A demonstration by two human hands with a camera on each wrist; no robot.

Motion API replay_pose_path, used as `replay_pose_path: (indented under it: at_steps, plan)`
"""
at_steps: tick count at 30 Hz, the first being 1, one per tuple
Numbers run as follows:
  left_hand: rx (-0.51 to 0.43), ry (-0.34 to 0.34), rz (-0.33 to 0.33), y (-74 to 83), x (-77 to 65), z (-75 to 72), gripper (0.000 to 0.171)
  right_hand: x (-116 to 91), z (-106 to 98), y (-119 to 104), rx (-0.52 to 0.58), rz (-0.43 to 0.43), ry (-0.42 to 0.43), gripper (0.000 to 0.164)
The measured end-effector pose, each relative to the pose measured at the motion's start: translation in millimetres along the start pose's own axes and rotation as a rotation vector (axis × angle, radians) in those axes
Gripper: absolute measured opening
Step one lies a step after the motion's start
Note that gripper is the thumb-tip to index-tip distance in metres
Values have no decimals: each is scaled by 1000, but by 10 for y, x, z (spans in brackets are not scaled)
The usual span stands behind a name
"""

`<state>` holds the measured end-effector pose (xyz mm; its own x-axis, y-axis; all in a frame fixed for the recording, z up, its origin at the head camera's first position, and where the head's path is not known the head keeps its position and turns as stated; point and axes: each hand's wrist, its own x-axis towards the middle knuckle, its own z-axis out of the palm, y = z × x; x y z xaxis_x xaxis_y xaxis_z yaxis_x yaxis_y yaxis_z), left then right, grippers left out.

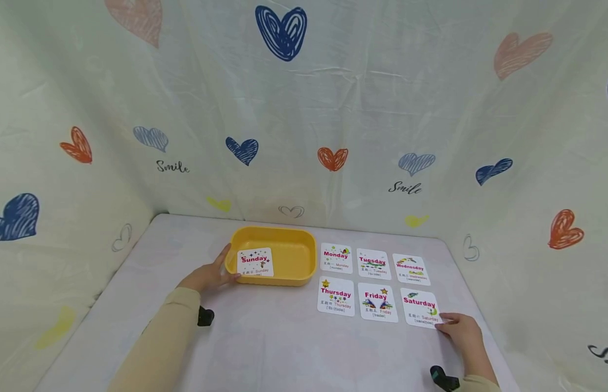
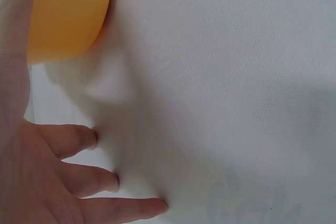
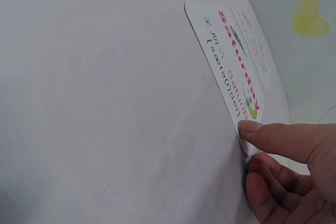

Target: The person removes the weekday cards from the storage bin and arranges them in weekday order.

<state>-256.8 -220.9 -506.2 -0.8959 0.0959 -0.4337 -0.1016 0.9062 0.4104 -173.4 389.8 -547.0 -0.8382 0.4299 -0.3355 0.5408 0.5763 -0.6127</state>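
Observation:
My right hand pinches the lower right corner of the white Saturday card, its thumb on the printed face and the other fingers bent at the edge. At the left end of a shallow yellow tray, my left hand rests with fingers spread; its thumb lies by the near corner. The left wrist view shows several fingertips down on the table, apart from the tray wall. Inside the tray, a Sunday card leans toward the near left wall.
Left of the Saturday card lie Thursday and Friday cards. Behind them is a row of Monday, Tuesday and Wednesday cards. A white cloth table meets a heart-printed curtain at the back and sides.

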Motion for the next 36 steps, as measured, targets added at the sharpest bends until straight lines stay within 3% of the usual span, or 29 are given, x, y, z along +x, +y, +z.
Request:
replay_pose_path:
  at_steps: [7, 14, 20, 36]
  plan:
    - [-16, -3, -7, -23, 11, -8, 104, -22, 69, 70, 79, 21, 78, 45]
    - [-39, -15, -7, -17, 5, 10, 103, -38, 93, 118, 323, 102, 189, 51]
    - [-28, 5, -2, -34, 28, 21, 102, -118, 177, -72, 463, 86, 132, 53]
    - [-47, 2, 1, -39, 26, 17, 104, -431, 732, -830, 552, -125, -85, 47]
